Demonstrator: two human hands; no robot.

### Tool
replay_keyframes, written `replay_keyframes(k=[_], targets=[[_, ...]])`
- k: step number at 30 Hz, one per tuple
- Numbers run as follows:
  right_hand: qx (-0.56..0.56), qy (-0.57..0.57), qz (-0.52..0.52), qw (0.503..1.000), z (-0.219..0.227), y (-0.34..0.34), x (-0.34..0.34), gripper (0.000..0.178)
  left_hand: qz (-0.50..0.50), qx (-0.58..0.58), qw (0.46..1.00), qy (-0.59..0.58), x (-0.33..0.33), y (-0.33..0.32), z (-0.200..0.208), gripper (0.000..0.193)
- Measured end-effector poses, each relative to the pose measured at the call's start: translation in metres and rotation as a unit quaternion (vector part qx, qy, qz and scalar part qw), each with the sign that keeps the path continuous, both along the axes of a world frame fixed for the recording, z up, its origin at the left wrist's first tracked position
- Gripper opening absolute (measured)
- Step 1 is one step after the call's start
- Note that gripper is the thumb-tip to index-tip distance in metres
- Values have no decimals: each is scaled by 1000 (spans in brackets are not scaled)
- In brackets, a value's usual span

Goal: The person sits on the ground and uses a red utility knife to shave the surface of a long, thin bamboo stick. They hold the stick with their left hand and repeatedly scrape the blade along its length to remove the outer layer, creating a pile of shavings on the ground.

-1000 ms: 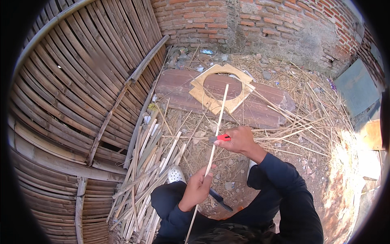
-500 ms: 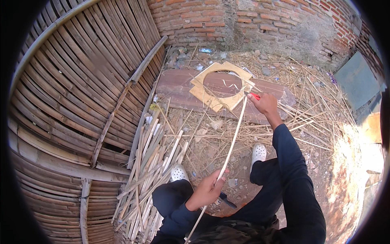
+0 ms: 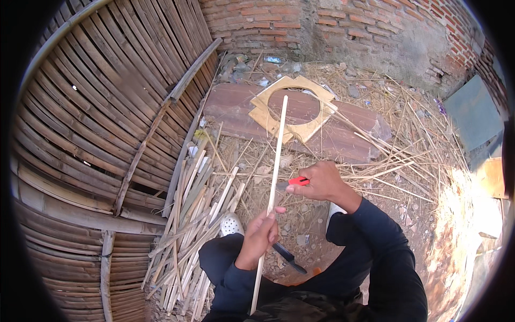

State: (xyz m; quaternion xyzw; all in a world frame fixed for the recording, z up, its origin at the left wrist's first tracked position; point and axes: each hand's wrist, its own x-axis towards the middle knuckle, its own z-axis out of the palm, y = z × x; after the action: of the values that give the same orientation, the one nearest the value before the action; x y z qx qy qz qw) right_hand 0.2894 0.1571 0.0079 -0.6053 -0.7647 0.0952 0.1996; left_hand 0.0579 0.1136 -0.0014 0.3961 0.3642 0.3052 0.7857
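My left hand [image 3: 258, 239] is closed around a long pale bamboo strip [image 3: 277, 153], which slants up and away from my lap. The strip's far end overlaps a light wooden board [image 3: 264, 124] with a large round hole. In my closed right hand [image 3: 324, 181] is a small red-handled knife [image 3: 299, 181]. Its blade lies close beside the strip, a little beyond my left fingers; whether it touches is hard to tell. Below my left hand, between my legs, a dark-handled tool [image 3: 289, 257] is on the ground, partly hidden.
A heap of split bamboo strips [image 3: 188, 231] lies to my left, beside a bamboo slat wall [image 3: 102, 112]. The holed board rests on a reddish-brown plank [image 3: 225, 110]. Straw and shavings [image 3: 413, 145] litter the ground before a brick wall [image 3: 257, 27].
My right hand with the knife has come back toward me, from the strip's far end to near my left hand. The strip has swung left, and the curled shaving is no longer seen.
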Motion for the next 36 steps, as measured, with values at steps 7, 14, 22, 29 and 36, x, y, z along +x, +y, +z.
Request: replay_keyframes(k=[7,14,22,29,36], targets=[[33,5,27,999,-12,-3,-17,62,12,8,1000,-4,8,4,-2,31],[18,-11,-102,995,-14,33,14,71,-26,30,999,3,14,-7,-6,31],[79,19,7,997,-15,5,-18,66,-18,-1,1000,-12,6,-3,1,29],[35,2,-204,978,-29,59,65,76,-87,10,996,-19,12,-22,-5,28],[-18,103,-449,888,-37,66,171,82,-210,29,977,2,12,-36,1,28]])
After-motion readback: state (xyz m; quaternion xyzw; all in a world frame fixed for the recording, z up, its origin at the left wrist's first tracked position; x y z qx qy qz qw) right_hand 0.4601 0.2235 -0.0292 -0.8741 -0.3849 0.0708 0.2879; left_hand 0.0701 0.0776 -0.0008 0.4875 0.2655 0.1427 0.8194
